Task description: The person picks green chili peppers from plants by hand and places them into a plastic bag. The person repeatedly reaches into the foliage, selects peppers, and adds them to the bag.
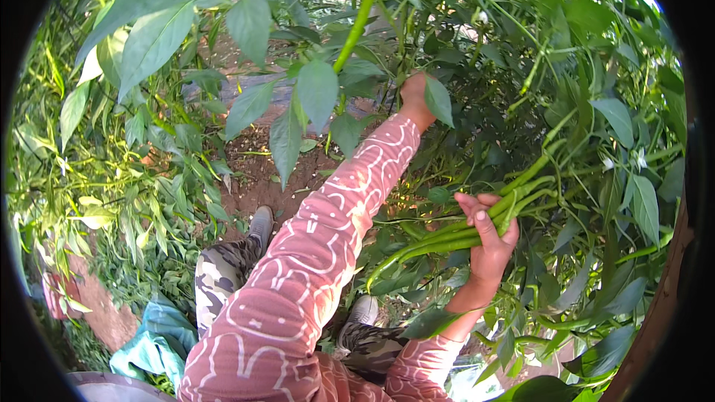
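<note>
My right hand (491, 245), at the right of centre, is closed around a bunch of several long green chili peppers (447, 240). Their tips point to the lower left, and their stem ends to the upper right. My left hand (416, 92) reaches up among the stems and leaves of a pepper plant. A leaf (438, 101) partly covers it and its fingers are mostly hidden, so what it touches cannot be told. Above and to the left of this hand, a green chili pepper (356, 28) hangs close to the camera.
Dense pepper plants (592, 95) surround me on both sides, some with white flowers. Bare soil (257, 173) shows between the rows, near my shoes (260, 226). A teal cloth or bag (159, 340) lies at lower left, beside a grey curved rim (117, 385). A reddish object (58, 293) lies at far left.
</note>
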A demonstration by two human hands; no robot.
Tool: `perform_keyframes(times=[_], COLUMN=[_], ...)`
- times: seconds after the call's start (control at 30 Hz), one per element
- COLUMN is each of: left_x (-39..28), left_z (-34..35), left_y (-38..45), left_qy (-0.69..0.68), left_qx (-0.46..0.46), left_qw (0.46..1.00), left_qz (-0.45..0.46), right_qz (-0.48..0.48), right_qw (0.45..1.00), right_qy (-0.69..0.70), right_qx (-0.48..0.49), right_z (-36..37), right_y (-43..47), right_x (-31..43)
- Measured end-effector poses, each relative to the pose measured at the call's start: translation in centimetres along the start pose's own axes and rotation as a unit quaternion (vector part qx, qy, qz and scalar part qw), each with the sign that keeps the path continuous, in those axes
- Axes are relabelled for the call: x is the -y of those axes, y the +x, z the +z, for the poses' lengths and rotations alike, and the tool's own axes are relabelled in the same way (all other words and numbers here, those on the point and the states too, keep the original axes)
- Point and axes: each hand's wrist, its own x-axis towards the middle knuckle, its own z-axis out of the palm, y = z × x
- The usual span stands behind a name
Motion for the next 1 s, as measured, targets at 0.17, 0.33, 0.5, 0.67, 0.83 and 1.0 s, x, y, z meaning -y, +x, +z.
perform_keyframes(times=[0.17,0.33,0.5,0.67,0.83,1.0], left_x=[-1.2,-2.5,-2.8,-1.9,-1.1,-1.8], left_z=[-0.4,-2.2,-4.0,-3.8,-3.5,-3.3], left_y=[-1.1,-2.4,-4.3,-4.8,-5.6,-5.8], left_qy=[-0.239,-0.313,-0.399,-0.400,-0.479,-0.456], left_qx=[-0.261,-0.152,-0.075,-0.025,-0.055,-0.160], left_qw=[0.934,0.937,0.911,0.910,0.876,0.874], left_qz=[0.045,0.011,-0.079,-0.110,-0.028,-0.057], right_qz=[0.008,0.003,0.017,0.011,0.014,0.010], right_qw=[1.000,1.000,0.999,0.999,0.999,1.000], right_qy=[-0.019,-0.017,-0.025,-0.031,-0.024,-0.012], right_qx=[0.009,0.023,0.017,0.010,0.020,0.011], right_z=[-0.1,-0.1,-0.1,0.0,-0.2,-0.3], right_y=[0.0,0.1,0.0,0.0,0.0,0.0], right_x=[0.2,0.2,0.4,0.4,0.3,-0.1])
